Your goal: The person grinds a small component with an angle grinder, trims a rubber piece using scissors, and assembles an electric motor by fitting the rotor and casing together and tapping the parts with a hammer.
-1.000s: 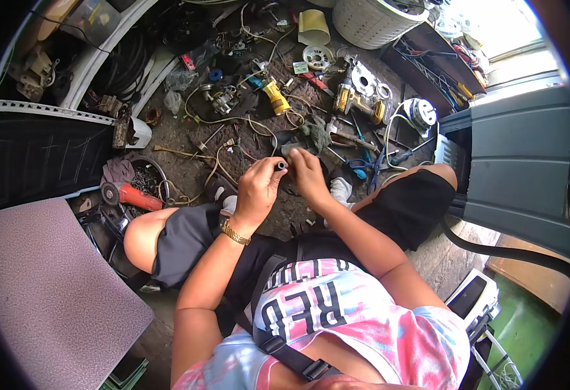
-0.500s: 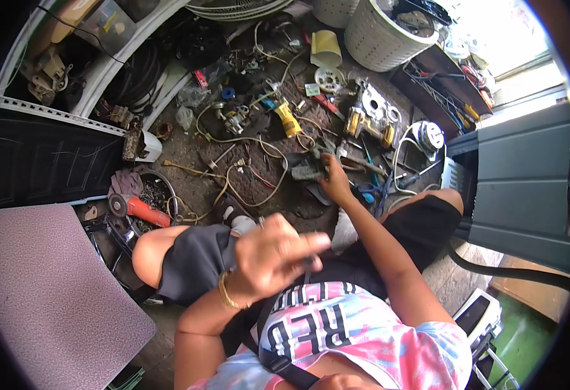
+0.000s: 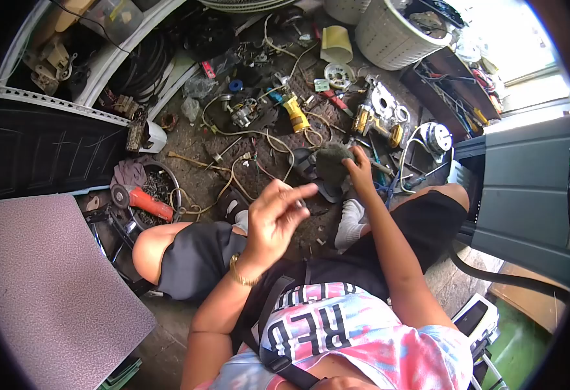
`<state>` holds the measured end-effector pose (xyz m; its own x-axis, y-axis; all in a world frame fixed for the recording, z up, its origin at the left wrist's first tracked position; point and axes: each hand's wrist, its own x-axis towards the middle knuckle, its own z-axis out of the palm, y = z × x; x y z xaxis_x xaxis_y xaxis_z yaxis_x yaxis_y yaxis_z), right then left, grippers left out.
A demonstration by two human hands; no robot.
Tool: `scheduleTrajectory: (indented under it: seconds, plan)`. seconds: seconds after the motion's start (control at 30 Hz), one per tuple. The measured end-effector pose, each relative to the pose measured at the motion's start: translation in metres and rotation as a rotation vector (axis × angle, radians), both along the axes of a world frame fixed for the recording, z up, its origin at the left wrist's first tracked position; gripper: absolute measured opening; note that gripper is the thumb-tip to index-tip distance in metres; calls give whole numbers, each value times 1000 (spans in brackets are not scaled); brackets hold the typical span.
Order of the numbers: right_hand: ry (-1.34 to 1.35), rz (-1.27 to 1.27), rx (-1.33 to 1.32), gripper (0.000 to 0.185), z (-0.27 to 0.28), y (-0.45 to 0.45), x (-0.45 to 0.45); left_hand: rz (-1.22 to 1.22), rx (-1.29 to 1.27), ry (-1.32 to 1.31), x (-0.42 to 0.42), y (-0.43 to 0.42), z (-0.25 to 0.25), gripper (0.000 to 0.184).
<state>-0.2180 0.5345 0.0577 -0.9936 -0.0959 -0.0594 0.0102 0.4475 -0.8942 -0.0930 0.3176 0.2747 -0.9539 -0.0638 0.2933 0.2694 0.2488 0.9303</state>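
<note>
My left hand (image 3: 270,224), with a gold band at the wrist, is raised over my lap. Its index finger points out, and the other fingers and thumb close on a small dark cylindrical part (image 3: 300,204), mostly hidden. Farther forward and to the right, my right hand (image 3: 361,172) grips a dark grey-green cloth (image 3: 332,162) above the floor beside my foot. Just beyond the cloth lie a yellow and black power drill (image 3: 363,120) and a metal plate with round holes (image 3: 382,101).
An orange angle grinder (image 3: 150,204) rests by a bowl of small metal parts at the left. Cables, a yellow tool (image 3: 294,114) and a motor (image 3: 242,114) litter the floor. A white basket (image 3: 392,42) stands at the back, a grey cabinet (image 3: 525,195) at the right.
My hands have moved apart. The right one has taken hold of the cloth and lifted it; the left one has drawn back toward my lap with the small part.
</note>
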Motion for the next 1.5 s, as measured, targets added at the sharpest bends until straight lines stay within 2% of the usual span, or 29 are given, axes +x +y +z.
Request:
scheduleTrajectory:
  seconds: [0.03,0.07,0.13,0.17,0.2,0.23,0.27,0.37,0.43,0.47,0.53,0.57,0.6,0.63,0.7,0.77,0.83,0.9,0.93,0.97,1.03,1.07,1.23,1.3,1.37,1.4,1.43,1.47,1.5]
  plan:
    - [41,-11,-325,25,18,4,9,38,75,-57,0,3,-20,28]
    - [50,-21,-319,25,48,4,23,36,72,-69,2,4,-32,28]
    - [-54,71,-535,29,128,-15,50,14,-10,-114,5,7,-32,26]
    - [241,218,-388,32,155,-22,65,10,-7,-111,8,11,-37,26]
    - [516,374,-277,35,172,-31,72,-13,117,-113,9,18,-48,22]
    - [530,524,-240,34,191,-39,81,-39,241,-118,13,24,-50,18]
    - [507,561,-236,35,192,-41,85,-71,233,-331,22,19,-48,14]
    - [520,616,-173,29,213,-37,82,-256,208,-509,18,7,-19,17]
    - [588,574,-205,19,230,-36,76,-277,174,-206,16,14,8,19]
    - [620,498,-169,18,233,-38,76,-251,6,-100,16,15,17,22]
    - [706,353,-9,19,235,-35,71,-262,29,-41,20,21,32,23]
    - [440,320,-100,21,232,-29,69,-265,106,-47,23,23,36,25]
    - [479,308,-83,21,242,-20,76,-269,182,-51,27,24,40,27]
    - [525,312,-64,21,259,-16,83,-253,167,-69,28,23,40,28]
    - [611,313,-190,20,285,-13,102,-222,59,-44,33,25,41,25]
    - [733,496,39,19,297,-5,115,-246,43,-36,39,30,46,26]
    - [818,504,77,18,311,-2,123,-261,27,-22,43,33,54,26]
    - [954,560,306,17,331,5,131,-292,-6,35,46,35,64,24]
    - [1049,540,344,17,335,4,132,-250,-184,28,47,34,73,22]
    - [1078,547,432,19,342,4,133,-257,-184,23,47,35,81,22]
    - [1130,572,550,21,356,3,133,-156,-408,353,43,39,93,22]
    - [1142,559,583,22,361,3,134,-133,-461,367,43,40,102,22]
    - [1133,506,369,20,387,2,125,-127,-392,522,32,45,129,22]
    - [1161,440,338,23,395,1,120,-65,-297,524,28,52,135,22]
    - [1108,340,197,23,395,-1,105,2,-304,585,23,58,137,21]
    - [989,382,2,6,411,5,102,-3,-254,621,23,63,141,20]
    - [883,289,54,5,416,10,87,-7,-202,658,22,65,145,20]
    - [847,226,-145,7,416,17,76,-21,-184,647,20,62,148,21]
    - [915,119,-95,9,414,30,60,-10,-212,611,13,54,148,20]
